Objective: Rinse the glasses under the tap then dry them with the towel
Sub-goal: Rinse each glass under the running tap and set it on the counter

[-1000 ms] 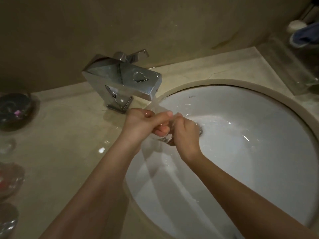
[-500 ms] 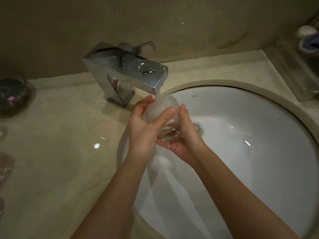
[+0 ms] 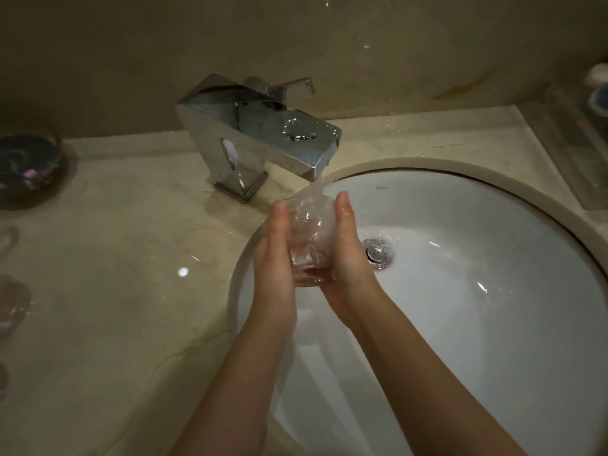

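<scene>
A: What is filling the view, starting with the biggest thing?

B: A pale stone counter (image 3: 108, 307) is running beneath a bare wall. A round white sink (image 3: 477, 340) is sitting sunk into its right half, with a metal drain plug (image 3: 378, 253) lying near the middle of the bowl.

A: And the tap?

B: A square chrome tap (image 3: 260, 139) is standing on the counter at the sink's back-left rim. Its spout is reaching out over the bowl and water is pouring from it.

A: Where is the glass?

B: A clear glass (image 3: 311, 245) is being held upright over the back-left part of the bowl, directly under the stream, probably so that water is running straight into its mouth and spilling into the sink rather than onto the counter.

A: How are the hands holding it?

B: The left hand (image 3: 276, 255) is pressing flat against the glass's left side and the right hand (image 3: 348, 255) against its right side. Fingers on both are lying fairly straight, pointing toward the tap, so the glass is being sandwiched between the palms. That is likely leaving the rim open to the water.

A: Anything else?

B: A dark bowl (image 3: 28, 169) is resting at the counter's back-left edge, and blurred glassy shapes are showing along the left edge. No towel is showing, so drying is looking a way off.
</scene>
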A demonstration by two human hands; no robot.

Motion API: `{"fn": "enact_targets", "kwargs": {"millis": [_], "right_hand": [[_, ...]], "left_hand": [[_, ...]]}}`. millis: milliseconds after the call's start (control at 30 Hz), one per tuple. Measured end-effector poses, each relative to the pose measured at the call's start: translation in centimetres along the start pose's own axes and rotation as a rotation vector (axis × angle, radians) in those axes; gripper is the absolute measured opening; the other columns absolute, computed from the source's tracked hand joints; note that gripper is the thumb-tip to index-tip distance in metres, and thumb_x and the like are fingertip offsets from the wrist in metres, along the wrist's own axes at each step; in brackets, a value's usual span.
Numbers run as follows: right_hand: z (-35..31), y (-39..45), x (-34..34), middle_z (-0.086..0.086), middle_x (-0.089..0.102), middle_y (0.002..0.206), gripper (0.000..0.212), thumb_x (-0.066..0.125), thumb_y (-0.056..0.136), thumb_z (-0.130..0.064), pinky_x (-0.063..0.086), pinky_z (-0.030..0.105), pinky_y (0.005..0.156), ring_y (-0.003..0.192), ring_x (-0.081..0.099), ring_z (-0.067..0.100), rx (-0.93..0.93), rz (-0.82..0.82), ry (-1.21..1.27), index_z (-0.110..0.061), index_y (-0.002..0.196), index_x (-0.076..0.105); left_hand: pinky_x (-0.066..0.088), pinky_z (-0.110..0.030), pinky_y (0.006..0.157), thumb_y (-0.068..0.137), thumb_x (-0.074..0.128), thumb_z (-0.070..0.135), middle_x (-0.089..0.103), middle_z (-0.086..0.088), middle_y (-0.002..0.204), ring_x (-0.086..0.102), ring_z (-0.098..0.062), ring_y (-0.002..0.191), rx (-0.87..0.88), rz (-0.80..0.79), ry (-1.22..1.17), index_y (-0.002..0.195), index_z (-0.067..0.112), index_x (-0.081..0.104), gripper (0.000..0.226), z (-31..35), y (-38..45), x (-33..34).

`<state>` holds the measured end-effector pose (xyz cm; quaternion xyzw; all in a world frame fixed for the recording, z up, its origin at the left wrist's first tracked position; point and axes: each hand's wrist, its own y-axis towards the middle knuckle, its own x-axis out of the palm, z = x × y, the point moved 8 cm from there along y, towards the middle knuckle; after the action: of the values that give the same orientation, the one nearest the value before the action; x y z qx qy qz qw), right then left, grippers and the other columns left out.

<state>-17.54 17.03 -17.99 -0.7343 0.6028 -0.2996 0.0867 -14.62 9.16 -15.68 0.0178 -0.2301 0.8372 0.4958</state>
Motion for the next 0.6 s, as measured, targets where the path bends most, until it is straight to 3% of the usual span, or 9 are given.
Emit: {"fn": "enact_targets", "kwargs": {"millis": [100,200,300,400,467,533,600], "right_hand": [[-1.0,-1.1,-0.2,-0.007,0.066,0.106,0.083,0.067,0.054,-0.081,0.057,0.039,0.086,0.094,0.068,0.007,-0.117,0.090,-0.288,-0.023,0.113,0.054],[-0.6,-1.4,-0.9,0.000,0.068,0.104,0.076,0.075,0.058,-0.070,0.059,0.044,0.084,0.092,0.071,0.016,-0.058,0.116,-0.182,-0.021,0.111,0.050],[0.0,-1.0,-0.4,0.007,0.070,0.113,0.079,0.064,0.064,-0.074,0.056,0.051,0.089,0.099,0.071,0.025,0.003,0.093,-0.045,-0.018,0.120,0.059],[0.0,-0.9,-0.3,0.003,0.070,0.111,0.091,0.058,0.051,-0.091,0.054,0.049,0.090,0.099,0.070,0.022,-0.053,0.123,-0.207,-0.024,0.113,0.064],[-0.2,-0.9,-0.7,0.001,0.071,0.105,0.088,0.057,0.050,-0.093,0.055,0.047,0.089,0.096,0.070,0.020,-0.085,0.140,-0.259,-0.025,0.106,0.063],[0.0,-0.9,-1.4,0.000,0.071,0.104,0.085,0.053,0.050,-0.092,0.055,0.047,0.089,0.096,0.070,0.021,-0.051,0.194,-0.204,-0.026,0.102,0.060],[0.2,-0.7,-1.5,0.001,0.072,0.105,0.095,0.046,0.048,-0.097,0.052,0.048,0.093,0.099,0.069,0.023,-0.031,0.211,-0.212,-0.024,0.107,0.062]], "left_hand": [[0.054,-0.028,0.070,0.079,0.045,0.063,0.076,-0.004,0.097,0.073,-0.017,0.091,0.009,-0.005,0.035,0.109,0.014,0.070,0.063,-0.2,-0.1,0.0],[0.055,-0.030,0.072,0.079,0.044,0.063,0.076,-0.001,0.092,0.073,-0.015,0.087,0.013,-0.003,0.077,0.102,0.019,0.071,0.056,-0.1,0.1,0.1],[0.056,-0.038,0.086,0.087,0.046,0.058,0.076,-0.003,0.101,0.072,-0.017,0.094,-0.013,-0.034,0.010,0.112,0.017,0.069,0.054,-0.2,0.1,0.2],[0.055,-0.030,0.076,0.077,0.050,0.060,0.074,-0.003,0.101,0.072,-0.014,0.092,0.054,-0.045,0.061,0.119,0.011,0.065,0.066,-0.1,-0.4,0.2],[0.056,-0.029,0.076,0.075,0.051,0.061,0.074,-0.003,0.103,0.072,-0.014,0.093,0.058,-0.046,0.081,0.121,0.013,0.064,0.068,-0.1,-0.5,0.3],[0.055,-0.040,0.090,0.075,0.052,0.058,0.073,-0.006,0.110,0.071,-0.019,0.100,0.013,-0.032,0.023,0.124,0.014,0.063,0.066,-0.3,-0.2,0.2],[0.051,-0.044,0.098,0.080,0.055,0.057,0.071,-0.007,0.116,0.068,-0.021,0.107,-0.011,-0.032,-0.013,0.127,0.014,0.061,0.064,-0.5,-0.1,0.0]]}}
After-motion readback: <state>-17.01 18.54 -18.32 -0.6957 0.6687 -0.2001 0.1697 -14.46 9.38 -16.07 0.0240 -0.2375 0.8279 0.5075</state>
